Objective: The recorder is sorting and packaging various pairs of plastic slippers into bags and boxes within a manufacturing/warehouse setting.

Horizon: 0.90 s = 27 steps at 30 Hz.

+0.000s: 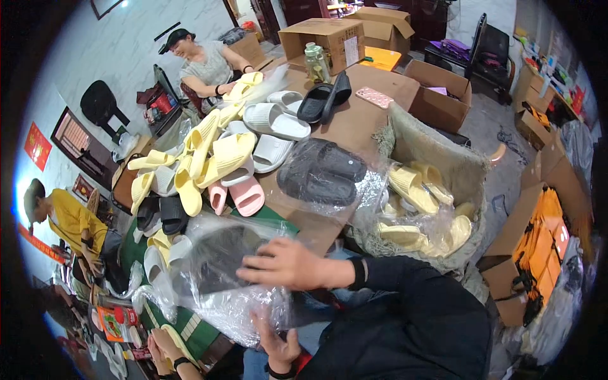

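Glossy clear plastic bag (215, 278) — matt black slippers (320, 172)

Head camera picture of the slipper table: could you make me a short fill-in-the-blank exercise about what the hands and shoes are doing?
1. The right hand lies flat on a clear plastic bag holding a dark ____.
2. The slippers in the burlap sack are ____ in colour.
3. The left hand grips the bag from ____.
4. The two pink slippers lie ____ the yellow slipper pile.

Missing words: slipper; yellow; below; beside
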Available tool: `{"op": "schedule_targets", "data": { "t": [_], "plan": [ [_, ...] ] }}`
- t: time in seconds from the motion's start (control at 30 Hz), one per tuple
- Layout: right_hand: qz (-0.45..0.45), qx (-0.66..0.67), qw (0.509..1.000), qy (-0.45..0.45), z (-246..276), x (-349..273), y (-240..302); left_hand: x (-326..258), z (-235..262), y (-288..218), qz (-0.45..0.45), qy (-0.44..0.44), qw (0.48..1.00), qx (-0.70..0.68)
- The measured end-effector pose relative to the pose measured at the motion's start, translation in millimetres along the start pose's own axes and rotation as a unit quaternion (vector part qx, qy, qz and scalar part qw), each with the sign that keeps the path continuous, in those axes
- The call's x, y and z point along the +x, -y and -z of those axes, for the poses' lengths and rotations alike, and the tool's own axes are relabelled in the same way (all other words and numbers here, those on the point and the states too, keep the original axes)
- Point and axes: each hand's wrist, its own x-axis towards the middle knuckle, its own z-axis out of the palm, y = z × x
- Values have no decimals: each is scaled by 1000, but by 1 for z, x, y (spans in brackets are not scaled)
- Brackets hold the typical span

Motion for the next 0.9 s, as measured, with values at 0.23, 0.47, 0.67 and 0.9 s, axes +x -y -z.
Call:
{"op": "schedule_targets", "data": {
  "t": [0.23, 0.47, 0.67, 0.9],
  "plan": [
    [58, -273, 958, -68, 63, -30, -86, 29, -25, 14, 72, 96, 987, 107],
    [-224, -356, 849, 320, 64, -117, -132, 18, -31, 28, 100, 155, 976, 112],
    [-398, -311, 791, 346, 68, -121, -106, 8, -43, 28, 74, 195, 975, 80],
    [-344, -231, 898, 149, 32, -170, -163, 9, -61, 38, 108, 312, 944, 21]
  ]
}}
